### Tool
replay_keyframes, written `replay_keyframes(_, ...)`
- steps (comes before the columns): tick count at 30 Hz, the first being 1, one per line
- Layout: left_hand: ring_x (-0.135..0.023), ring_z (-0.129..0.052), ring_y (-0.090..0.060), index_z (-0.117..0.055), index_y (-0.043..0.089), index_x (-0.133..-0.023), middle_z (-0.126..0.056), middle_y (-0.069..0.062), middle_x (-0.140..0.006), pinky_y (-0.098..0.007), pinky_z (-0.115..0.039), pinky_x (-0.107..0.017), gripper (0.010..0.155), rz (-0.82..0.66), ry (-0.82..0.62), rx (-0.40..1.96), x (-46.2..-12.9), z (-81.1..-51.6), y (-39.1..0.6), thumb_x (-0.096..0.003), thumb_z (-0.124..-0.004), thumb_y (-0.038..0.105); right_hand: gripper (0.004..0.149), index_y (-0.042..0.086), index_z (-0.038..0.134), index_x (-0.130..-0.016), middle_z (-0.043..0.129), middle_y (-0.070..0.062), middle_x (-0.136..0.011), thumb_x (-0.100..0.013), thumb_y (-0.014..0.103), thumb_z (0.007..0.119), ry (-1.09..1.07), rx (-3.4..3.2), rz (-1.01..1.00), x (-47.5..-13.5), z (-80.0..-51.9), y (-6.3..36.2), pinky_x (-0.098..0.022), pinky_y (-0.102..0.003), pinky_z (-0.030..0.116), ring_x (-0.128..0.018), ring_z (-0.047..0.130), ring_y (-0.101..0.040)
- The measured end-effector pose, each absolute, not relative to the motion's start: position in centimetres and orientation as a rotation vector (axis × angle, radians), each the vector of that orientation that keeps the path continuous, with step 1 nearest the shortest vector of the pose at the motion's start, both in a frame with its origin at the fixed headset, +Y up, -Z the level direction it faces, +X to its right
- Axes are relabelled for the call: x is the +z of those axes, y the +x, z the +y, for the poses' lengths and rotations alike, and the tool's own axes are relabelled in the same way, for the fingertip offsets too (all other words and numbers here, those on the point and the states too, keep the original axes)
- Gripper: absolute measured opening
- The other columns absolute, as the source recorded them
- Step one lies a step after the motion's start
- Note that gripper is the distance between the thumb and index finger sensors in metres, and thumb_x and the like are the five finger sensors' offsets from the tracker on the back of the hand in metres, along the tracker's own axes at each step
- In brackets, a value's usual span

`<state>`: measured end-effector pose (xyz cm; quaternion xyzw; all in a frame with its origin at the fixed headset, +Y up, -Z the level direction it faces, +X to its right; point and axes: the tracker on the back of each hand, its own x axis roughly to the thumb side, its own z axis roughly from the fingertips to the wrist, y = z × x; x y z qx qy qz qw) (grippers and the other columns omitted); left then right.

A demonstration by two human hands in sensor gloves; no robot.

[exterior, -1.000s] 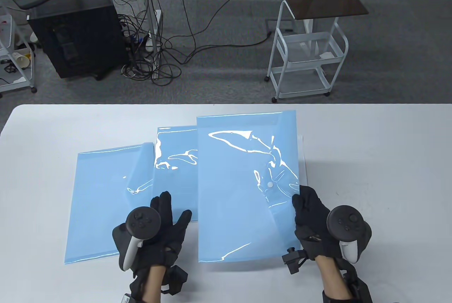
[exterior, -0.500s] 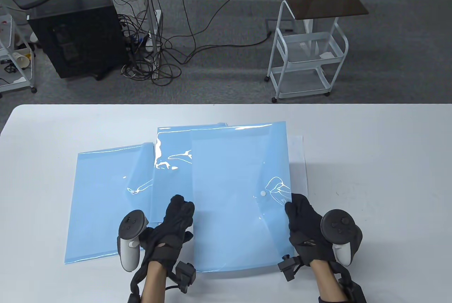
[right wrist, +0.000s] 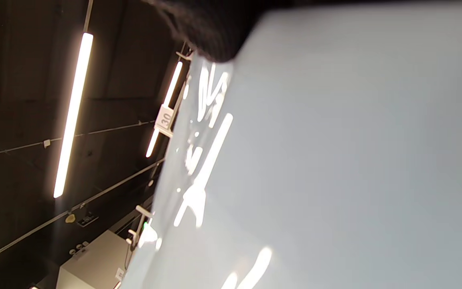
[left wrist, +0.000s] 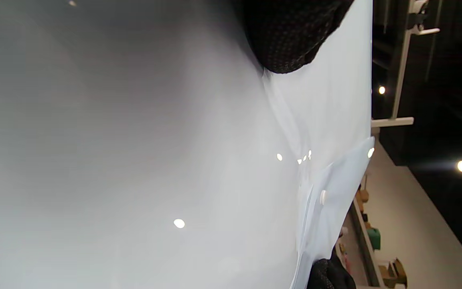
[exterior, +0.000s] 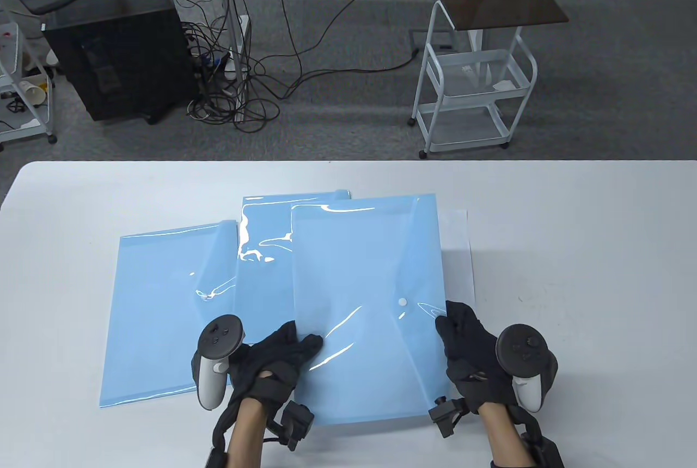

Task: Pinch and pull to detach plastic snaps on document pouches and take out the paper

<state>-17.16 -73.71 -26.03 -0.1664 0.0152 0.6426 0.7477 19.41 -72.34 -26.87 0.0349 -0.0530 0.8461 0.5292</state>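
The front blue pouch (exterior: pixel 365 293) is held between both hands in the table view. Its white snap (exterior: pixel 402 302) sits near the right edge, and its flap looks closed. My left hand (exterior: pixel 305 344) pinches the pouch's lower left edge. My right hand (exterior: pixel 444 322) grips the right edge just below the snap. In the left wrist view a gloved finger (left wrist: pixel 287 36) lies on the pale pouch (left wrist: pixel 155 140), with the snap (left wrist: pixel 322 196) farther along. The right wrist view shows the pouch (right wrist: pixel 335 160) from close under a fingertip (right wrist: pixel 207 28).
Two more blue pouches lie on the white table (exterior: pixel 572 228): one at the left (exterior: pixel 163 315) and one behind the middle (exterior: pixel 267 228). A white sheet of paper (exterior: pixel 458 250) peeks out to the right of the held pouch. Beyond the far edge stands a white cart (exterior: pixel 474 81).
The held pouch has shifted left and come lower and flatter. My left hand left the other pouches and took hold of this pouch's left edge. The right hand kept its grip.
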Motion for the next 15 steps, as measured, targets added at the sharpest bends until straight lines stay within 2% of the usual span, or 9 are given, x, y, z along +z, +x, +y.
replay_keyframes(7,-0.044,-0.109,-0.017,-0.071,0.015,-0.095,-0.097,-0.006,-0.077,-0.030,-0.093,-0.031,0.043,0.086,-0.340,1.304,-25.6,-71.9,-17.9,-0.0551,-0.076,0.028,0.057,0.005,0.063,-0.104,0.089,-0.024,-0.087,-0.058,0.037,0.073,0.013,2.122,-0.206,-26.7,-72.3,20.6,-0.041,-0.067,0.080,-0.060,0.096,-0.046)
replay_keyframes(12,-0.044,-0.108,-0.017,-0.069,0.013,-0.096,-0.096,-0.007,-0.078,-0.030,-0.093,-0.031,0.043,0.128,-0.386,1.302,-24.8,-73.1,-18.6,-0.0556,-0.074,0.027,0.068,0.004,0.058,-0.109,0.075,-0.035,-0.102,-0.058,0.047,0.073,0.010,2.211,-0.202,-26.5,-72.3,20.9,-0.045,-0.074,0.076,-0.081,0.082,-0.061)
replay_keyframes(15,-0.045,-0.108,-0.018,-0.068,0.012,-0.097,-0.095,-0.008,-0.079,-0.031,-0.093,-0.031,0.044,0.161,-0.414,1.290,-24.5,-74.6,-19.0,-0.0557,-0.073,0.026,0.073,0.003,0.055,-0.111,0.065,-0.038,-0.109,-0.058,0.051,0.072,0.034,2.256,-0.202,-26.4,-72.3,20.7,-0.048,-0.077,0.071,-0.088,0.072,-0.066)
